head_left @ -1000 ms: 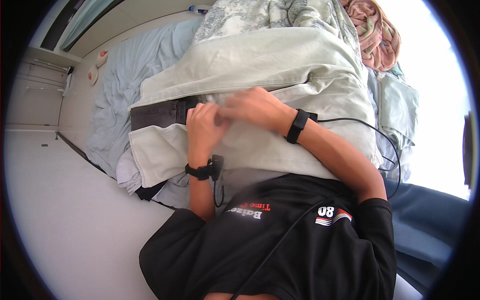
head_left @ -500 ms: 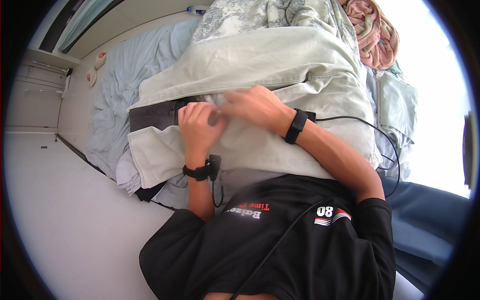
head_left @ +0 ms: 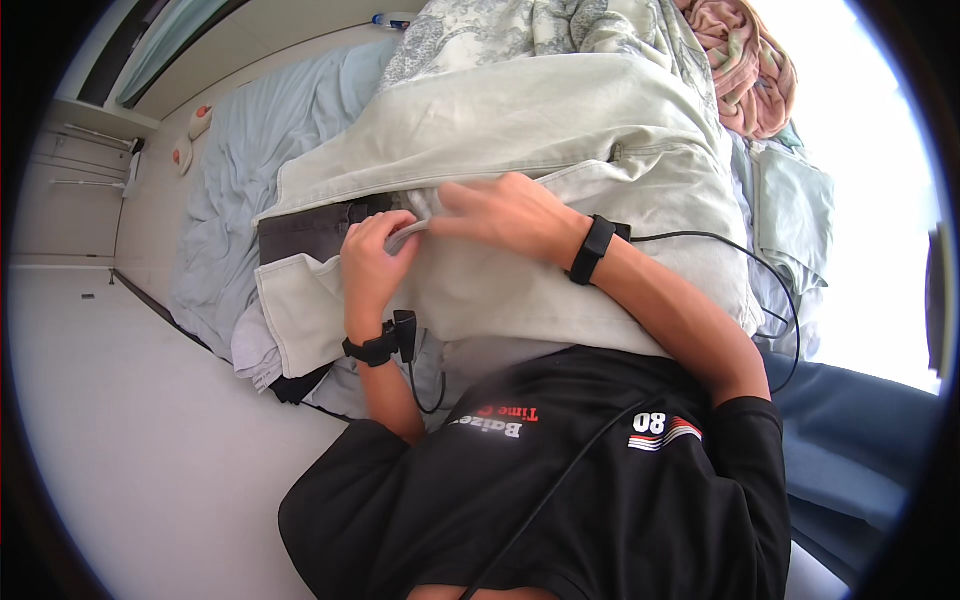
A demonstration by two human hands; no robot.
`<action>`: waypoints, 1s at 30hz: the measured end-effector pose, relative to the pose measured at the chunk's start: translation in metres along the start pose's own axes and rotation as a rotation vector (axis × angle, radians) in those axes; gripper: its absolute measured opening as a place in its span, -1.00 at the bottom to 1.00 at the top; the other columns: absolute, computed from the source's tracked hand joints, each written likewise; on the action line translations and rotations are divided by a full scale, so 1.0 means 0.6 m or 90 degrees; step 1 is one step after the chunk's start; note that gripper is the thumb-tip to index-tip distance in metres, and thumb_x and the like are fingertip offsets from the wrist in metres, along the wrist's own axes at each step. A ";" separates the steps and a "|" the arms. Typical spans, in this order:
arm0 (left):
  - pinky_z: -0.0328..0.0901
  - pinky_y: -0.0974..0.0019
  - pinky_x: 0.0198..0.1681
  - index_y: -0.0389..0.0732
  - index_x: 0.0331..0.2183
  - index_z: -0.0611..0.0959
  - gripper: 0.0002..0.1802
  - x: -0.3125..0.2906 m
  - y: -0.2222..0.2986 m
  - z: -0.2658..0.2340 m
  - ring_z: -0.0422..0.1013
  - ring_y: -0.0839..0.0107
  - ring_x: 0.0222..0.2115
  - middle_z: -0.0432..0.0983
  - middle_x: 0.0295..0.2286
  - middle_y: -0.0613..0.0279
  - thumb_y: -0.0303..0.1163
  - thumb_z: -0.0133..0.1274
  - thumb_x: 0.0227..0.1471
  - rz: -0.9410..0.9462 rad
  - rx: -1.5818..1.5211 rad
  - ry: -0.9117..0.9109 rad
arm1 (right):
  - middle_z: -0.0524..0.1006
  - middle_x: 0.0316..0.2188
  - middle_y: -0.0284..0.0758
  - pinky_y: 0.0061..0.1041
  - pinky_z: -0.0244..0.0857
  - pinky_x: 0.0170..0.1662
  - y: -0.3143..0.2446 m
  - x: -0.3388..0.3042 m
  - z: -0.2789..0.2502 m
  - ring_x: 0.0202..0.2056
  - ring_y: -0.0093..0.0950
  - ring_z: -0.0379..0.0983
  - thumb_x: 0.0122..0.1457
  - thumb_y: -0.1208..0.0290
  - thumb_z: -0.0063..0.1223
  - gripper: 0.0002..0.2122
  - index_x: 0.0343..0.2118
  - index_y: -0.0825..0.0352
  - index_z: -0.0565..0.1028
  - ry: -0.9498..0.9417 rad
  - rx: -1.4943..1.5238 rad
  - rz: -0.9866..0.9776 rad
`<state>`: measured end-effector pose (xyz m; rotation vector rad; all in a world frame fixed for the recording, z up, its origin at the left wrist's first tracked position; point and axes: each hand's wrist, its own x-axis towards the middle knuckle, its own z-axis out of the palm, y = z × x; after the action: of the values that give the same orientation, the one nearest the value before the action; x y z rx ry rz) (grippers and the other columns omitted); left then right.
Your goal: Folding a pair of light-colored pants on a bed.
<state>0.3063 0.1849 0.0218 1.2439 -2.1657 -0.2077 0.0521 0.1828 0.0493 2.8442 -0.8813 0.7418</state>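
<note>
Pale greenish trousers lie spread across the bed, their two legs pointing left. My left hand is closed around a raised edge of the nearer leg, and the fabric shows between thumb and fingers. Just right of it, my right hand hovers over the same raised edge with fingers bent. Those fingertips are smeared by motion, so their grip is unclear. In the gap between the two legs, a dark grey folded garment shows, partly covered by the pale cloth.
Light blue bedding stretches to the left, beside a white surface. A patterned quilt and a pink bunched blanket lie at the far side. Folded pale green cloth sits right. A black cable runs from my right wristband.
My left hand has shifted slightly left and nearer, lifting the trouser edge into view. My right hand stays close to its place, still blurred at the fingers.
</note>
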 end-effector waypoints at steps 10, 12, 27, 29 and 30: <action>0.30 0.22 -0.23 -0.15 -0.38 0.64 -0.78 0.009 0.021 0.002 0.49 0.27 -0.30 0.57 -0.38 0.34 -0.47 0.36 -0.11 0.022 -0.055 0.030 | 0.34 -0.34 -0.36 -0.40 0.40 -0.45 -0.001 0.002 0.024 -0.30 -0.42 0.48 0.09 0.41 0.07 -0.82 -0.23 0.22 0.45 0.078 0.007 0.034; 0.29 0.22 -0.22 -0.14 -0.40 0.64 -0.78 0.011 0.026 0.004 0.48 0.27 -0.28 0.57 -0.37 0.35 -0.45 0.38 -0.13 0.047 -0.034 0.037 | 0.35 -0.33 -0.36 -0.37 0.42 -0.41 0.000 0.006 0.025 -0.27 -0.41 0.48 0.09 0.40 0.08 -0.82 -0.22 0.22 0.45 0.092 0.014 0.025; 0.30 0.19 -0.14 -0.19 -0.42 0.74 -0.78 0.015 0.035 0.024 0.49 0.29 -0.24 0.60 -0.36 0.37 -0.42 0.43 -0.21 0.112 0.041 0.047 | 0.57 -0.29 -0.28 -0.24 0.44 -0.36 -0.003 0.001 0.037 -0.40 -0.18 0.58 0.21 0.45 0.14 -0.94 -0.28 0.25 0.52 0.069 0.216 0.229; 0.29 0.18 -0.11 -0.20 -0.40 0.74 -0.78 0.013 0.028 0.030 0.49 0.28 -0.23 0.61 -0.34 0.35 -0.43 0.42 -0.19 0.125 0.072 0.037 | 0.59 -0.29 -0.28 -0.22 0.44 -0.36 -0.002 0.002 0.036 -0.41 -0.17 0.58 0.22 0.44 0.15 -0.93 -0.27 0.26 0.52 0.073 0.216 0.237; 0.29 0.18 -0.11 -0.20 -0.40 0.74 -0.78 0.010 0.023 0.033 0.49 0.28 -0.23 0.61 -0.34 0.35 -0.43 0.42 -0.19 0.124 0.073 0.037 | 0.57 -0.26 -0.28 -0.19 0.43 -0.33 -0.003 0.003 0.036 -0.37 -0.14 0.57 0.24 0.42 0.11 -0.93 -0.24 0.23 0.52 0.055 0.238 0.261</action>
<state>0.2823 0.1842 0.0148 1.0771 -2.2574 0.0330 0.0635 0.1789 0.0314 2.9331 -1.4760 1.1765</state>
